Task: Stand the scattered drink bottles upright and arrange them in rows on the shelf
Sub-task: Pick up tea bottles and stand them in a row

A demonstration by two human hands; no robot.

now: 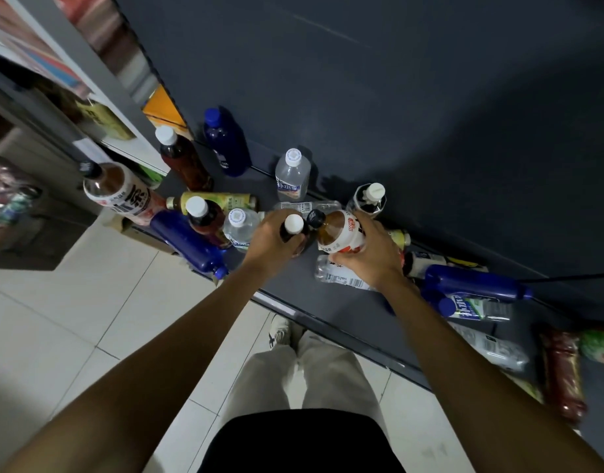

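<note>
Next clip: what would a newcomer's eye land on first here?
Two bare forearms reaching to mid-frame: the left hand grips a dark white-capped bottle, the right hand a brown tea bottle. Around them, bottles clutter the dark shelf, some upright at left, blue bottles lying at right.

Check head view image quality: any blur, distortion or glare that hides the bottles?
Head view: dim light, shelf dark; wide-angle bending toward the edges; left and right margins smeared, the red-brown bottle soft; centre sharp, with the left hand, right hand and white-capped bottle readable; no strong glare.
</note>
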